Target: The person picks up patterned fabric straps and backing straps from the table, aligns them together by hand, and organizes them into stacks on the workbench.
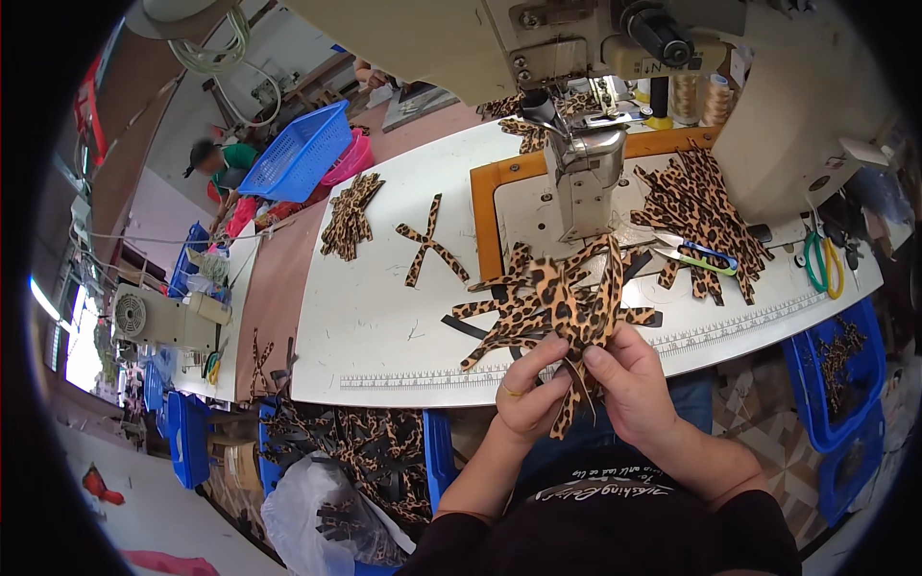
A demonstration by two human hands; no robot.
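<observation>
Close to the table's front edge, my left hand (530,389) and my right hand (634,384) both pinch a leopard-print strap piece (567,305) made of crossed fabric strips. One strip end hangs down between my hands. A ring shows on a finger of my left hand. Under and behind the held piece lies a pile of similar leopard-print straps (485,336), some with black undersides. Beyond it stands the sewing machine's metal post (584,182), with the presser foot above. A single crossed strap piece (429,242) lies apart to the left.
More straps are heaped at the machine's right (696,211) and farther left (352,216). Thread snips (701,257) and green-and-yellow-handled scissors (821,261) lie right. A blue crate of straps (440,456) stands below the table's left. A co-worker (226,168) is beyond a blue basket (298,154).
</observation>
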